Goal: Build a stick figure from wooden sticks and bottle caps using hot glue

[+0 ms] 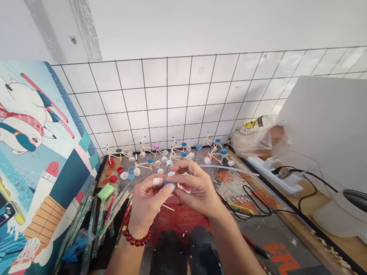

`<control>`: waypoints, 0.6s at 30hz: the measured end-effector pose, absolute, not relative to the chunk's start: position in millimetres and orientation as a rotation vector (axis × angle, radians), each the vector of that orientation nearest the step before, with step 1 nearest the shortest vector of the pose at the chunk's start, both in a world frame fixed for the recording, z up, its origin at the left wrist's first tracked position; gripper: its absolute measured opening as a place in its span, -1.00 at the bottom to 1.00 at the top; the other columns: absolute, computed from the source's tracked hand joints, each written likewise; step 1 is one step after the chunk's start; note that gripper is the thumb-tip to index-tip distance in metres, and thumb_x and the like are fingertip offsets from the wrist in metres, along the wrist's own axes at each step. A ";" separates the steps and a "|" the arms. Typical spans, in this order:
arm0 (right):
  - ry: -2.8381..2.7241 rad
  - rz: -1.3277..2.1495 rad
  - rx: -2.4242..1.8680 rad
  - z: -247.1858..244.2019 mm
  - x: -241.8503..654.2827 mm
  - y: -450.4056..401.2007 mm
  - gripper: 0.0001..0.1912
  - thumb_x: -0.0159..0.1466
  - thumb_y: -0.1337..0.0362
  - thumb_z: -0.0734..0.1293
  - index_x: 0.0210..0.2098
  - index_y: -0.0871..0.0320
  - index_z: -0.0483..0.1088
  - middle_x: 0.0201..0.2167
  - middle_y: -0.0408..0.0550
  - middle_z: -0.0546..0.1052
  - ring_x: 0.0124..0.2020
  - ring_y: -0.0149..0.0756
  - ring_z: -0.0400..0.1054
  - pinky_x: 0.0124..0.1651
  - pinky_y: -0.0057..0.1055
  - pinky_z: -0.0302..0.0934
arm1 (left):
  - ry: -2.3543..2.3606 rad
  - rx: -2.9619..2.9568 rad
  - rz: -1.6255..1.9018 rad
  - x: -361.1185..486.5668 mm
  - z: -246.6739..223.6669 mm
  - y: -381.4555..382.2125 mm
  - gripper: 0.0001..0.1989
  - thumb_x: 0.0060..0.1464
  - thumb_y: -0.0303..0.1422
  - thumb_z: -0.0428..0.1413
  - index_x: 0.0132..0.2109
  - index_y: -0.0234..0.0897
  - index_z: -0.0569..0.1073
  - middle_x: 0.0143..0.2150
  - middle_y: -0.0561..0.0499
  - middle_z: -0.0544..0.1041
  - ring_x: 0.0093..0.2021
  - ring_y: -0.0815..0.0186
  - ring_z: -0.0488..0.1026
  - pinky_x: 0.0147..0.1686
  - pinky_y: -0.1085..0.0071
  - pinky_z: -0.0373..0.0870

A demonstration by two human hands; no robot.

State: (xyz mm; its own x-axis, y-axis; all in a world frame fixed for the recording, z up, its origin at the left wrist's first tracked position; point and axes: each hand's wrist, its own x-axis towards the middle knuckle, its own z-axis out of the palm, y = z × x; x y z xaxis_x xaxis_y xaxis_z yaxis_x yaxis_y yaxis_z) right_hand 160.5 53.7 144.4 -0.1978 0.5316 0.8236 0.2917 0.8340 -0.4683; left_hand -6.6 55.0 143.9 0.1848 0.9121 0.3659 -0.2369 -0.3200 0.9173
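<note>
My left hand (148,203) and my right hand (198,191) meet above the middle of the table. Between their fingertips is a small round blue piece (170,185), mostly covered by the fingers. My left thumb presses on it, and the right thumb and fingers close in from the other side. A thin pale stick (168,207) shows just below the fingers. White tape wraps one left finger, and a beaded bracelet (137,235) circles the left wrist. Beyond the hands stand several small stick figures with round caps, among them one with a blue cap (223,152).
Pens and sticks (114,206) and a green packet (106,192) lie at left beside a cartoon panel (35,182). At right are black cables (253,208), a white power strip (275,175) and a plastic bag (257,136). A wire grid (162,98) stands behind.
</note>
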 end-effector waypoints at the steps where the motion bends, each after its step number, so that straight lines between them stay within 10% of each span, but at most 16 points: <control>1: -1.785 0.248 -0.639 144.7 160.6 53.8 -0.60 0.27 0.47 0.37 0.01 -0.09 0.54 -0.05 -0.04 0.44 -0.04 -0.29 0.44 -0.06 -0.30 0.43 | 0.691 1.382 1.364 -7.7 142.7 55.9 -0.83 0.07 -0.23 0.32 -0.26 -0.23 0.68 -0.18 -0.06 0.63 -0.17 0.27 0.55 -0.19 0.43 0.53; 18: -1.749 0.167 -0.602 141.3 167.5 60.9 -0.65 0.28 0.31 0.47 0.04 -0.10 0.54 -0.27 -0.13 0.65 -0.25 -0.32 0.56 0.28 -0.05 0.32 | 0.676 1.823 1.790 -13.9 131.6 65.3 -0.80 0.07 -0.43 0.33 -0.14 -0.08 0.70 -0.19 -0.03 0.62 -0.21 0.29 0.56 -0.24 0.43 0.55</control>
State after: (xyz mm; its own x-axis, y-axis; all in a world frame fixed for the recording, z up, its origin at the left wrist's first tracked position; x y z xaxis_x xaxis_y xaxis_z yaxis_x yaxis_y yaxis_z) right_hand 167.5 60.9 141.3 -0.1476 0.4781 0.8658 0.3054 0.8547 -0.4198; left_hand -13.9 65.3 131.6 0.0155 0.6559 0.7547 0.0074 -0.7549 0.6558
